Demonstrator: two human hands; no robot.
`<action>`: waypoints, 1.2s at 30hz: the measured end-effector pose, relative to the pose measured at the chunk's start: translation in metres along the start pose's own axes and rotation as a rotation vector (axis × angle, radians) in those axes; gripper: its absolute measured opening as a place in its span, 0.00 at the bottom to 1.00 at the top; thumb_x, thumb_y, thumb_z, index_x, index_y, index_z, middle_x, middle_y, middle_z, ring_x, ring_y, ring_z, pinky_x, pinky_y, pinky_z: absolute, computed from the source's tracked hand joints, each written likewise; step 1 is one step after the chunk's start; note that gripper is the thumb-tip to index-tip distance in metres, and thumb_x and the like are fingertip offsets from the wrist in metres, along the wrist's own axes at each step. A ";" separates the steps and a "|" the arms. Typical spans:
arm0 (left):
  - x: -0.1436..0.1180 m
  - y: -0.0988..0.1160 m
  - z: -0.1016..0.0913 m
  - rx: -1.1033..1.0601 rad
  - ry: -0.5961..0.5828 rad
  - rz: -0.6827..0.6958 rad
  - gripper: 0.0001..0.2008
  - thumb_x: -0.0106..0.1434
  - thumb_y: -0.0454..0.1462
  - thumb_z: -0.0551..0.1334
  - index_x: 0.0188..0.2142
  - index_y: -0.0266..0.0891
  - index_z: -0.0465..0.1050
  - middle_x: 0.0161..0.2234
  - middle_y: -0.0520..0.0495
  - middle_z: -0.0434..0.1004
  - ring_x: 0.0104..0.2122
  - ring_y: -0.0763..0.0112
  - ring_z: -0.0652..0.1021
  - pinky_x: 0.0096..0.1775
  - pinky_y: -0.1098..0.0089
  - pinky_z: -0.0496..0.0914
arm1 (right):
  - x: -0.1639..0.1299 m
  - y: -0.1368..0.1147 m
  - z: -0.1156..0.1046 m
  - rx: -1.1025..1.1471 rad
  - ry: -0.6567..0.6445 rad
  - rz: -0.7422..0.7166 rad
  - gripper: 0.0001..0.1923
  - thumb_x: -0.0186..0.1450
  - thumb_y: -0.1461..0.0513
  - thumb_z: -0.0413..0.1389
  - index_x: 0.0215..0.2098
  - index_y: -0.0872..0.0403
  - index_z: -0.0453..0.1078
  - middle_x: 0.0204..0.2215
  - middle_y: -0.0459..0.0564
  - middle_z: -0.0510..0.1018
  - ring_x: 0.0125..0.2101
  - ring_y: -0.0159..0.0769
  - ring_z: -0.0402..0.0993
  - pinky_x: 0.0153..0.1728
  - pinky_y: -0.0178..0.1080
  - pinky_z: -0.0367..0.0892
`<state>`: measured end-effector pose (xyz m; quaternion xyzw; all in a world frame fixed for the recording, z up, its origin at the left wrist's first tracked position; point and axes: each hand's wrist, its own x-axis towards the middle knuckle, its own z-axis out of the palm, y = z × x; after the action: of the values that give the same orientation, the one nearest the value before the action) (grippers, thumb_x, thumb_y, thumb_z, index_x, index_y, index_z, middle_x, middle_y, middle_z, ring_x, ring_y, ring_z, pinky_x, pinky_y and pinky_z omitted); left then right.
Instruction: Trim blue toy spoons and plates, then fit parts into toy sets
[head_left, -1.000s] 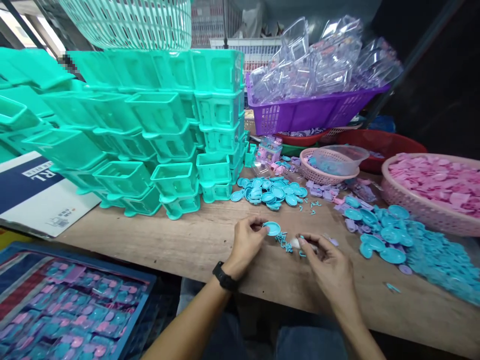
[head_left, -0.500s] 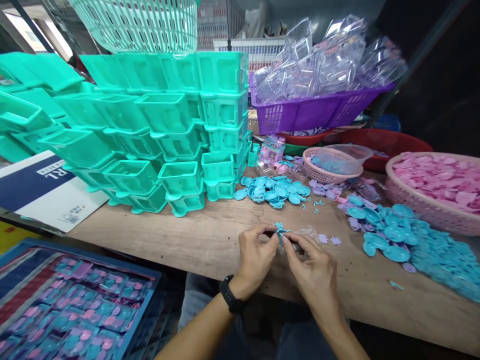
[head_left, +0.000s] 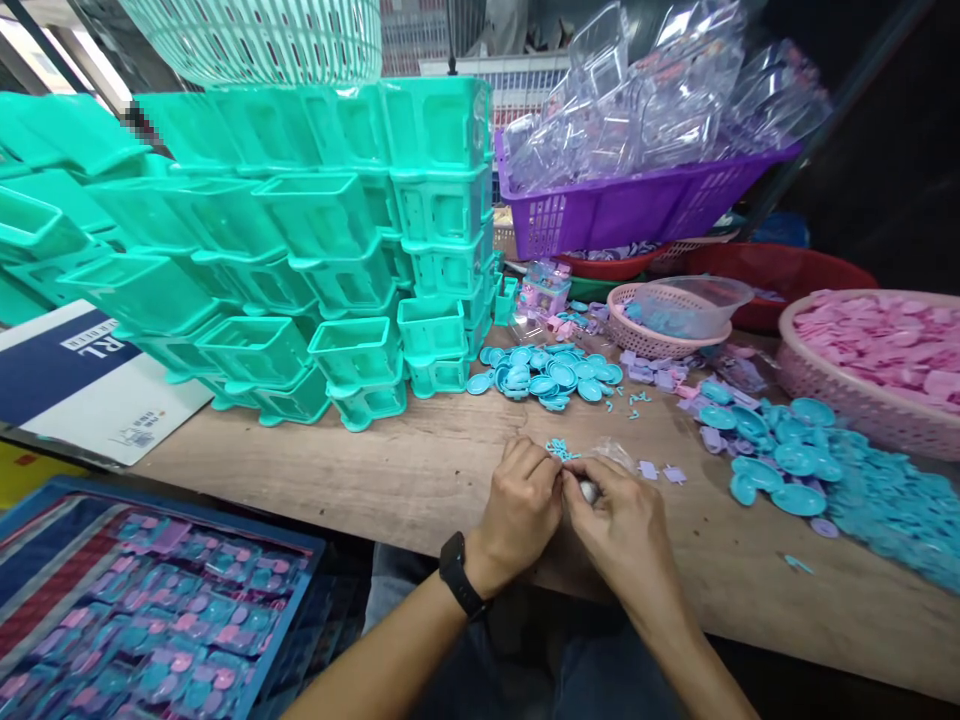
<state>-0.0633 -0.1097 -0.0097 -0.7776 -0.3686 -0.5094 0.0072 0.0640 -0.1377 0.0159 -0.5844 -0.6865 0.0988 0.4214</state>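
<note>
My left hand [head_left: 523, 505], with a black watch at the wrist, and my right hand [head_left: 626, 530] are pressed together over the wooden table's [head_left: 390, 470] near edge. Their fingertips pinch a small clear plastic bag [head_left: 600, 470]; a pale bit shows between the thumbs. What is inside is hidden by my fingers. A few tiny blue plastic pieces [head_left: 558, 449] lie just beyond my knuckles. Further back sits a heap of small blue plastic plates [head_left: 551, 370].
Stacked teal plastic bins [head_left: 300, 250] fill the left. A purple basket [head_left: 622, 210] holds clear shells. A pink basket [head_left: 877, 360] of pink parts, more blue plates [head_left: 795, 460], a small pink basket [head_left: 660, 330], a box [head_left: 82, 380] and a blue tray [head_left: 150, 610] of packed items surround me.
My hands came together from apart and drew toward the table edge. The blue plate and pieces in my left fingers are gone from sight; both hands now close on the small bag.
</note>
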 end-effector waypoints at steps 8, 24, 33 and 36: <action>-0.011 -0.004 0.006 -0.104 -0.149 -0.044 0.10 0.66 0.26 0.56 0.34 0.36 0.74 0.31 0.43 0.78 0.34 0.63 0.77 0.38 0.64 0.75 | -0.001 0.016 0.010 0.020 -0.028 0.119 0.12 0.62 0.59 0.51 0.28 0.51 0.77 0.28 0.50 0.83 0.29 0.40 0.78 0.31 0.38 0.67; 0.059 -0.053 0.060 0.327 -0.631 -0.315 0.10 0.68 0.32 0.58 0.34 0.37 0.79 0.46 0.37 0.73 0.50 0.51 0.70 0.48 0.54 0.68 | 0.035 0.142 -0.105 -0.447 0.251 0.302 0.19 0.62 0.50 0.55 0.38 0.53 0.81 0.34 0.60 0.83 0.36 0.52 0.78 0.38 0.48 0.68; -0.016 -0.030 -0.006 0.189 -0.385 -0.410 0.05 0.61 0.29 0.66 0.31 0.39 0.77 0.45 0.42 0.80 0.45 0.56 0.75 0.46 0.55 0.69 | -0.026 0.087 -0.014 -0.241 -0.163 0.023 0.10 0.64 0.58 0.55 0.34 0.50 0.80 0.33 0.53 0.82 0.35 0.44 0.79 0.37 0.42 0.71; -0.027 -0.024 -0.016 0.129 -0.384 -0.466 0.03 0.61 0.32 0.68 0.32 0.40 0.77 0.39 0.45 0.81 0.41 0.57 0.77 0.44 0.57 0.69 | -0.022 0.085 -0.018 -0.235 -0.198 0.037 0.09 0.63 0.60 0.54 0.31 0.49 0.76 0.32 0.51 0.82 0.31 0.42 0.79 0.32 0.40 0.69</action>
<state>-0.0951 -0.1134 -0.0325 -0.7520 -0.5632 -0.3168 -0.1303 0.1373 -0.1381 -0.0361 -0.6295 -0.7207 0.0825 0.2785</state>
